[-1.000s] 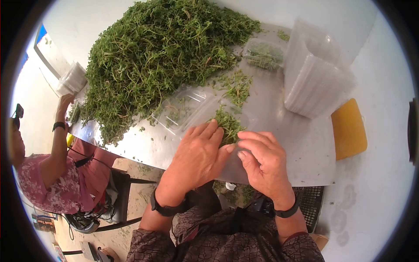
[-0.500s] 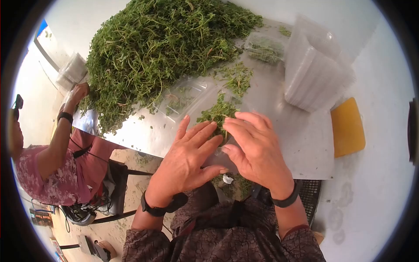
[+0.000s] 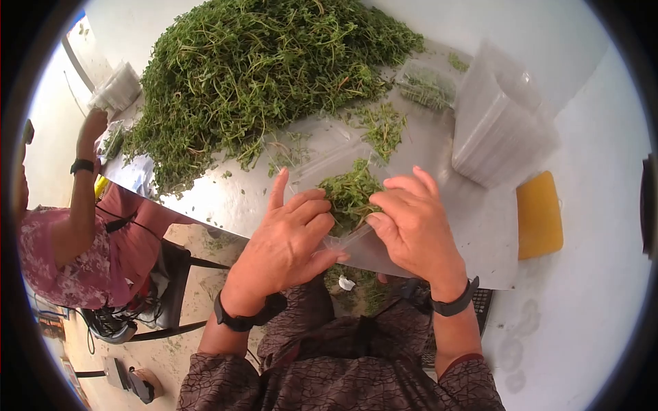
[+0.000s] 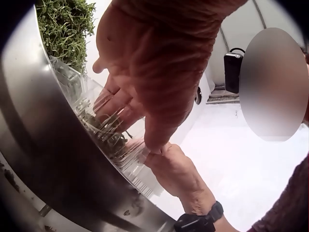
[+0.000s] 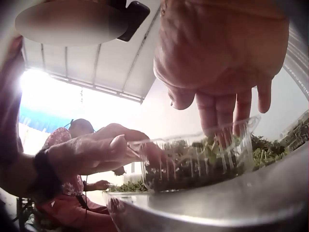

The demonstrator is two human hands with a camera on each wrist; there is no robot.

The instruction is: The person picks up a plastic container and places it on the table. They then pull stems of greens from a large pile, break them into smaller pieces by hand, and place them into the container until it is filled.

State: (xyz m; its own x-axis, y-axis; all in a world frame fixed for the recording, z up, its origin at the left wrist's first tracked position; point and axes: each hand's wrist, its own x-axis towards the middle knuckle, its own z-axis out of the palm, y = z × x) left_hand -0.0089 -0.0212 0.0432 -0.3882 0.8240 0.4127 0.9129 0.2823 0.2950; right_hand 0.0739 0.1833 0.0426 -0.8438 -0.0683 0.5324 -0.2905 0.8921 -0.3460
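Green sprigs (image 3: 351, 194) fill a clear plastic box (image 3: 355, 238) at the table's near edge. On its left side my left hand (image 3: 279, 241) has its fingertips on the sprigs, index finger raised; in the left wrist view that hand (image 4: 154, 72) reaches into the box with fairly straight fingers. From the right, my right hand (image 3: 423, 229) touches the sprigs, thumb near the rim. The right wrist view has the right hand (image 5: 222, 63) pointing straight fingers down into the box (image 5: 247, 153), and the left hand (image 5: 94, 151) at the opposite side.
A large heap of greens (image 3: 260, 82) covers the table's back left. Behind the box lie a clear lid (image 3: 319, 147) and loose sprigs (image 3: 385, 130). A filled box (image 3: 426, 85) stands beside stacked clear containers (image 3: 504, 123). Another person (image 3: 75, 253) sits at the left.
Both hands have moved apart from their earlier close position, and more of the sprigs shows between them. The left index finger now stands up. The other person's hand has shifted.
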